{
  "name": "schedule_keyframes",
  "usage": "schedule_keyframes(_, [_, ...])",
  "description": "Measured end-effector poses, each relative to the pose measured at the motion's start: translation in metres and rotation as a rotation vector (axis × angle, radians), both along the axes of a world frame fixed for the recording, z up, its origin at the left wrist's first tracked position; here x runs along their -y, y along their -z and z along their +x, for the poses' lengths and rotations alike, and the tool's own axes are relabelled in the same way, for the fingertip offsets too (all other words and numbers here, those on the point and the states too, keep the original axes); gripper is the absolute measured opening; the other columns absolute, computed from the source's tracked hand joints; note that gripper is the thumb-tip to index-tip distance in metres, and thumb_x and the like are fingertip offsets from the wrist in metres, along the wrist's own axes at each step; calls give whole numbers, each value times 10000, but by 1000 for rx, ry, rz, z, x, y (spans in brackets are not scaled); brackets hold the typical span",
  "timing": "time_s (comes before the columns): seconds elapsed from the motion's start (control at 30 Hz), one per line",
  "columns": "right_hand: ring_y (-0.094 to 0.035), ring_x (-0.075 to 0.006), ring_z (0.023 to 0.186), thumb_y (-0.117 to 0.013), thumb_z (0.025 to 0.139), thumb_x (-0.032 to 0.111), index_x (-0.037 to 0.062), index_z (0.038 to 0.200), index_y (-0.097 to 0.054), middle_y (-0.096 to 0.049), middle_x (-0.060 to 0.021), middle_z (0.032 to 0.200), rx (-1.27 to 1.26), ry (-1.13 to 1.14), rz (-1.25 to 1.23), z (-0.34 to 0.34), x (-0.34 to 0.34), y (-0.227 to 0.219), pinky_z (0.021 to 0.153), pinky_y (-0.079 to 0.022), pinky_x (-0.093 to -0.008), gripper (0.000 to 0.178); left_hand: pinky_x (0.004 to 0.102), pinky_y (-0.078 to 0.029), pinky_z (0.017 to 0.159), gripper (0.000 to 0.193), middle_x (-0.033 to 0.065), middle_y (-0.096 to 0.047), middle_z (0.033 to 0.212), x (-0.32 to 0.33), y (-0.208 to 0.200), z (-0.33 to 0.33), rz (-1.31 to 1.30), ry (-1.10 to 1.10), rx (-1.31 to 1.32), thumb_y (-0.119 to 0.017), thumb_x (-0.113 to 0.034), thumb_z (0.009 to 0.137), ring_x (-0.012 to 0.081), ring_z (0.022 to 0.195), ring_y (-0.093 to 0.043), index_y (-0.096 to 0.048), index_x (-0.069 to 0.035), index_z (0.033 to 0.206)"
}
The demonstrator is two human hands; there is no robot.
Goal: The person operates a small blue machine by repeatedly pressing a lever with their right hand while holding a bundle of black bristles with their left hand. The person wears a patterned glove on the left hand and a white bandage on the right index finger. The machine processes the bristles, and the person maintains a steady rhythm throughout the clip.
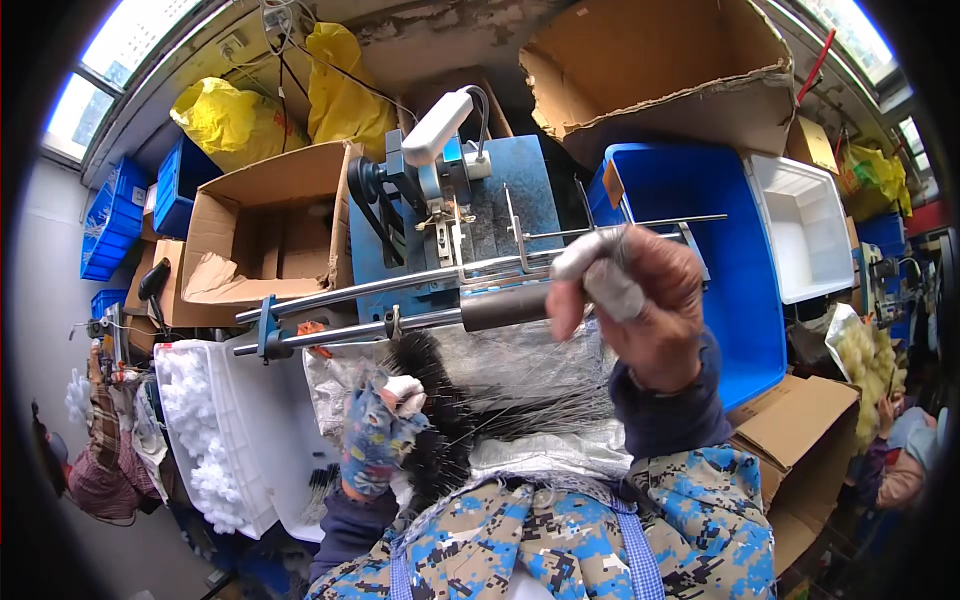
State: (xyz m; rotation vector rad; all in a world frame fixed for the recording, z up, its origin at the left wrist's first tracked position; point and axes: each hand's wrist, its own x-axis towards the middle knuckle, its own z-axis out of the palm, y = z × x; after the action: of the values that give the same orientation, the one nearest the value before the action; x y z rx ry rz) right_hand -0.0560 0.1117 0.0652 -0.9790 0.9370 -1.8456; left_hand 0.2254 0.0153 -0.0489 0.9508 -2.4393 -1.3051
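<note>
My right hand (655, 300) is raised in front of the machine's long metal rods. White wrapping covers some of its fingertips. Its fingers are curled together, and whatever is between them cannot be made out. Lower left, my left hand (380, 430) wears a patterned, colourful glove with a white-wrapped fingertip showing. That hand is closed, right beside a bundle of black bristle brushes (432, 400); its grip is hidden. Many thin wire stems (530, 408) spread rightward from the bristles over a silvery sheet (560, 450) at my lap. Beyond both hands stands the blue bench machine (515, 180).
A brown carton (260, 220) stands left of the machine, a larger one (660, 70) behind it. To the right are a blue bin (750, 330) and a white bin (805, 225). White tufted pieces (195, 430) fill a tub at left. Other people work at both sides.
</note>
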Motion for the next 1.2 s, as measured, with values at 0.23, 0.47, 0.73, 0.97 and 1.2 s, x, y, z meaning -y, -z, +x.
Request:
schedule_keyframes(0.23, [-548,-270,830,-533,767,101,88,825,-628,-579,-115,859,-1747,329,531,-33,106,79,673,-458,-383,112,406,-429,781,334,129,-571,890,26,32,22,-445,76,272,-695,-80,637,324,866,-560,-624,-76,963])
schedule_keyframes(0.47, [-557,-265,835,-542,746,132,104,809,-619,-584,-81,859,-1773,382,528,-32,123,115,664,-431,-406,103,373,-469,663,308,102,-591,836,22,31,19,-110,-50,125,-629,17,651,305,759,-591,-632,-88,941])
schedule_keyframes(0.73, [-573,-281,816,-530,746,112,96,810,-598,-606,-73,821,-1759,345,511,-34,123,116,669,-439,-410,94,313,-481,614,259,92,-601,835,22,8,3,-86,10,140,-558,51,688,233,729,-596,-625,-47,919])
schedule_keyframes(0.97, [-562,-301,829,-512,769,138,100,847,-634,-610,-77,830,-1592,276,582,-39,131,126,723,-409,-444,150,368,-467,608,257,85,-599,783,17,17,-6,-340,18,-69,-650,-32,649,269,698,-596,-622,-87,898])
schedule_keyframes(1.2, [-408,-310,1075,-627,733,243,27,1004,-604,-438,-153,1207,-1707,532,525,-39,94,112,845,-342,-463,347,356,-465,631,276,91,-610,807,9,-30,-19,-564,63,-150,-658,18,645,275,714,-595,-621,-82,900])
